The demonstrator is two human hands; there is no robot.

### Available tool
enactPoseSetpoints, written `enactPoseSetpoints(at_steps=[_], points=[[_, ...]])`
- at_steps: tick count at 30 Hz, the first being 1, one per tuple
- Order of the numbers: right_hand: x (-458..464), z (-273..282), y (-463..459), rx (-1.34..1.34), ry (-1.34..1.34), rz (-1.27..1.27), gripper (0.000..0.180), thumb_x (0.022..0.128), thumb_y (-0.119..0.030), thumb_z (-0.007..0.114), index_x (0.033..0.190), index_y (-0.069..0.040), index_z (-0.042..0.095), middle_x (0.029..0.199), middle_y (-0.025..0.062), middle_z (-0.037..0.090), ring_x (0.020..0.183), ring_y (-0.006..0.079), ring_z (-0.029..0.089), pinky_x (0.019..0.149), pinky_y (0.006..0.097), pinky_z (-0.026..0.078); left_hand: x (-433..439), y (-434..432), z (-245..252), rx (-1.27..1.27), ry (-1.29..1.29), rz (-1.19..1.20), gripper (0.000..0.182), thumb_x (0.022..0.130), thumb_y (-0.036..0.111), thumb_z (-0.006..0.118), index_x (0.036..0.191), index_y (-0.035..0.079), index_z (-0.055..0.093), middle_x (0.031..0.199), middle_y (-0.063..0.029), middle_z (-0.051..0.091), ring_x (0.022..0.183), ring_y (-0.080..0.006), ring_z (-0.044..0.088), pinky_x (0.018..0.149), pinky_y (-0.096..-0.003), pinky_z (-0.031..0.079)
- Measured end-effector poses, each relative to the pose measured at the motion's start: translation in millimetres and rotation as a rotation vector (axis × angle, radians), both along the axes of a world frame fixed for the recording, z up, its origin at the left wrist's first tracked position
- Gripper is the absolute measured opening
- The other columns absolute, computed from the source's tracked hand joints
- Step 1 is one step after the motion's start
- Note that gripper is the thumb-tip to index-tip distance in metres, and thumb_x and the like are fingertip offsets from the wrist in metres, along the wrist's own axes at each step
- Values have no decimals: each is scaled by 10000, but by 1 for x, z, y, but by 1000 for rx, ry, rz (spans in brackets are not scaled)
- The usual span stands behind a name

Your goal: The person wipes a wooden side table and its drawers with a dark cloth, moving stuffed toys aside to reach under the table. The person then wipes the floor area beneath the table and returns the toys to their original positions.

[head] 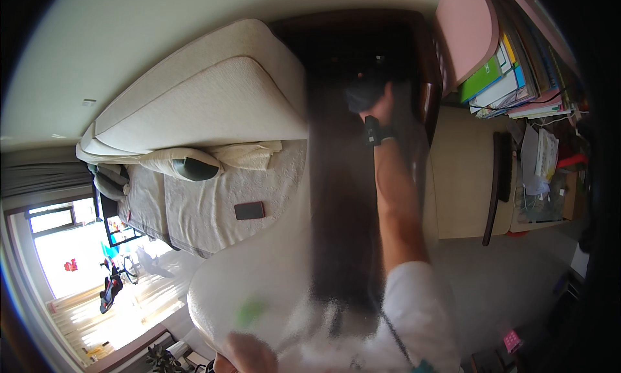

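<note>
My right hand (381, 104) reaches out over a dark wooden furniture surface (342, 189) beside the sofa. A dark grey, blurred bundle (361, 94), which looks like a cloth, is held in it against the dark surface. The wrist wears a black band with a small device (372, 130). The far part of the furniture is in deep shade, with small light specks near the hand. My left hand (250, 351) shows only as a blurred shape at the bottom edge, close to my white shirt (417, 305); its fingers cannot be made out.
A cream sofa (204, 106) with a grey cover (194, 208), a pillow (179, 163) and a phone (250, 210) lies left. At right are a pink shelf (468, 29) with books and folders (509, 87), a cream surface (461, 179) and a dark long-handled brush (499, 179).
</note>
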State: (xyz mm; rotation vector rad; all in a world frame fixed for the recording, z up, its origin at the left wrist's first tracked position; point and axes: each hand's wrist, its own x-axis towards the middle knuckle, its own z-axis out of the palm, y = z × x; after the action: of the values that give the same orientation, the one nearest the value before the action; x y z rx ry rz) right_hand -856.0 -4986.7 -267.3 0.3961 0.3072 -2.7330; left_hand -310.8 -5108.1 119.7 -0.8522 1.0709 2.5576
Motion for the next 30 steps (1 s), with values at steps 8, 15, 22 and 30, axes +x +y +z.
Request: enactPoseSetpoints(at_steps=[8, 15, 22, 30], points=[[-4, 7, -3, -15, 94, 3, 609, 1020, -555, 358, 1328, -66, 550, 1268, 148, 633, 1153, 308, 595, 1017, 479, 446, -11, 3, 1, 7, -21, 40, 248, 856, 274, 748, 918, 87, 598, 770, -74, 595, 652, -271, 570, 555, -409, 451], [-2, 0, 2, 78, 160, 5, 617, 1008, -578, 375, 1297, -68, 566, 1168, 120, 665, 1056, 277, 625, 944, 448, 478, -60, 16, 7, 68, 100, -4, 232, 848, 271, 755, 854, 88, 612, 733, -80, 598, 623, -267, 576, 540, -398, 453], [169, 22, 48, 159, -29, 315, 531, 994, -582, 446, 1197, -117, 605, 895, 13, 605, 759, 143, 574, 605, 323, 475, -109, 24, 6, 339, 156, 86, 199, 838, 185, 684, 893, -1, 642, 612, -131, 610, 454, -208, 519, 437, -340, 382], [461, 122, 215, 408, -295, 361, 630, 1002, -546, 449, 1434, -87, 465, 1346, 92, 568, 1196, 207, 562, 1041, 364, 443, -108, 43, -52, 695, 41, 141, 138, 926, 135, 656, 1018, 35, 683, 905, -172, 679, 749, -184, 541, 613, -279, 421]])
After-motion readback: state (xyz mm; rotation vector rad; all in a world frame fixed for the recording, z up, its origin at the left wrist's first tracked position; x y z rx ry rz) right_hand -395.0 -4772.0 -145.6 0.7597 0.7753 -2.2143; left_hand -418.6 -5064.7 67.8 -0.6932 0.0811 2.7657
